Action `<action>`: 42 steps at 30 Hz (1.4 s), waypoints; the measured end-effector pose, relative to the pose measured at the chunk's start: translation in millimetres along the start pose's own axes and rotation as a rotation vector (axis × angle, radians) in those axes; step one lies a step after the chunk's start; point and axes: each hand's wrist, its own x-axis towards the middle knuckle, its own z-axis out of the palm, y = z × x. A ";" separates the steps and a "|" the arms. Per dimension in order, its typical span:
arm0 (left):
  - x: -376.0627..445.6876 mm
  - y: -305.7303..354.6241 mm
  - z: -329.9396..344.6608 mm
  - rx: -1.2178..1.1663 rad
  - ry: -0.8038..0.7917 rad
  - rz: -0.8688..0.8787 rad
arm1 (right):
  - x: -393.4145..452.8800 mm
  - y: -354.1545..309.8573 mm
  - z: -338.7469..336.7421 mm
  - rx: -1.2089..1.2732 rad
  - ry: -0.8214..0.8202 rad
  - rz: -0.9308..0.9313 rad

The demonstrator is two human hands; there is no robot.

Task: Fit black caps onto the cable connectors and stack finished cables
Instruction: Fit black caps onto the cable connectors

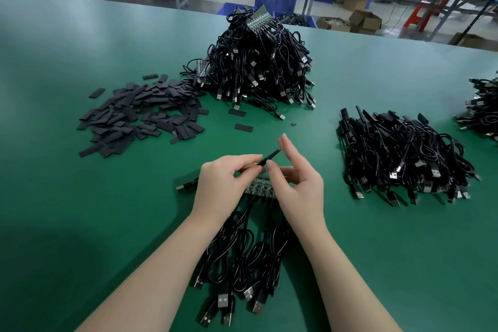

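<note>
A black cap [269, 158] is held above the green worktop [80, 224], near its front centre, tilted with its far end raised. The left hand [226, 183] pinches the near end of the cap between thumb and fingers. The right hand [293, 183] is beside it with fingers loosely extended; its index fingertip touches or nearly touches the far end of the cap, and whether it actually grips the cap cannot be told.

Directly under both hands lies a narrow circuit strip [261, 186], flat on the worktop. A cable bundle [242, 259] runs from the strip toward the viewer and ends in USB plugs [223, 302] at the front edge. One further plug [186, 185] protrudes to the left of the left hand.

Cap pile [140, 116]: loose flat black caps, left of centre, beyond the hands. Two single caps [243, 127] lie between this pile and the hands.

Cable heap [258, 65]: a tall tangled mound at the back centre, just beside the cap pile, with a circuit strip showing at its top.

Finished stack [401, 159]: a lower pile of cables to the right of the hands, well apart from them, with capped ends pointing away and USB plugs toward the front.

A further cable pile [482, 108] is cut off by the right edge.

Behind the worktop: benches, blue crates [275, 0] and cardboard boxes [361, 21].
</note>
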 end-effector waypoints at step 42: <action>2.5 -3.1 -3.2 0.122 -0.007 0.061 | 9.5 -8.7 -10.6 0.017 0.061 0.072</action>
